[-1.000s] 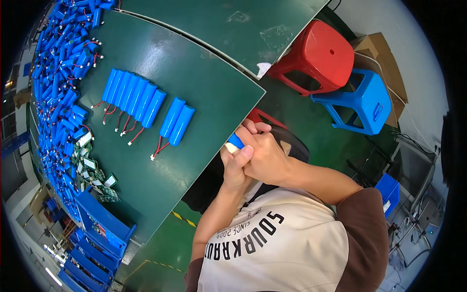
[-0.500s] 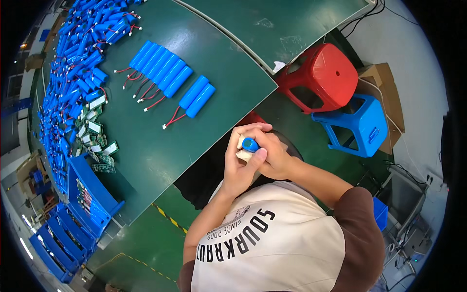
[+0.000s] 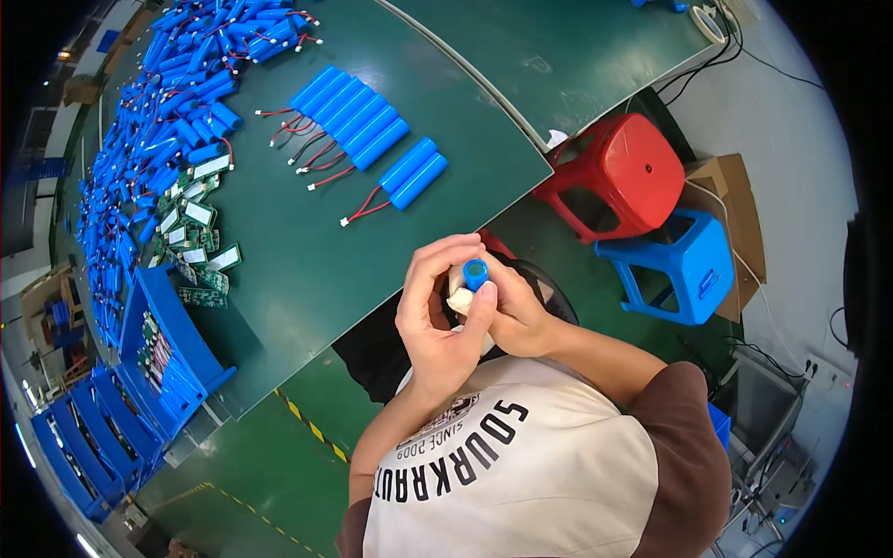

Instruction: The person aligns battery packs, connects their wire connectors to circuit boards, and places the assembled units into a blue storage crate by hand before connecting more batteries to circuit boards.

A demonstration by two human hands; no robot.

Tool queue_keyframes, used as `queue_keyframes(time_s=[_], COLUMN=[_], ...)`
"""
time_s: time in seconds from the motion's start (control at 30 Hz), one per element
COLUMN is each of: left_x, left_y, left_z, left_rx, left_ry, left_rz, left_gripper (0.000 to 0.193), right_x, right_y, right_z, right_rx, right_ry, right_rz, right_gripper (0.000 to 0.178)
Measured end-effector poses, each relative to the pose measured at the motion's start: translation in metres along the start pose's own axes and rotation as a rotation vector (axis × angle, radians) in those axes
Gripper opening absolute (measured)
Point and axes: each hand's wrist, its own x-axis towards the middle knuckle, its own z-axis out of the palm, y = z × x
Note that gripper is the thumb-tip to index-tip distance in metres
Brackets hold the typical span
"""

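Note:
In front of my shirt, my two hands are closed together around a blue battery cell (image 3: 475,273), its round end facing up. My left hand (image 3: 433,330) presses its thumb against the cell's side, with its fingers arched over the top. From the other side, my right hand (image 3: 517,318) wraps round the cell. Beside the cell shows a cream-coloured piece (image 3: 460,299), perhaps a finger cover; its kind is unclear. Most of the cell's length is hidden by my fingers. On the green table (image 3: 307,279) lies a row of blue battery packs (image 3: 350,116), with a separate pair (image 3: 413,174) alongside.
A large heap of blue battery packs (image 3: 177,112) with red leads covers the table's left side. Green circuit boards (image 3: 197,228) lie next to it, near blue bins (image 3: 167,325). Red (image 3: 642,167) and blue (image 3: 684,265) stools stand right of the table.
The view has shifted, so the table's contents appear further right and lower. My left hand has opened out slightly from my right, while both keep hold of the battery cell.

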Motion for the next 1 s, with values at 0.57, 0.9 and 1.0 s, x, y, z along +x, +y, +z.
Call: queue_keyframes(time_s=[0.57, 0.9, 1.0], left_x=[0.005, 0.035, 0.037], left_y=[0.027, -0.009, -0.015], left_z=[-0.02, -0.042, -0.037], left_rx=[0.271, 1.118, 1.136], left_ry=[-0.073, 0.041, 0.083], left_rz=[0.034, 0.441, 0.472], left_gripper=[0.03, 0.027, 0.025], right_x=[0.047, 0.073, 0.077], right_y=[-0.028, -0.034, -0.025], right_z=[-0.014, -0.059, -0.065], right_rx=[-0.008, -0.736, -0.867], right_ry=[-0.049, -0.014, -0.064], right_rz=[-0.219, -0.326, -0.377], right_gripper=[0.041, 0.022, 0.023])
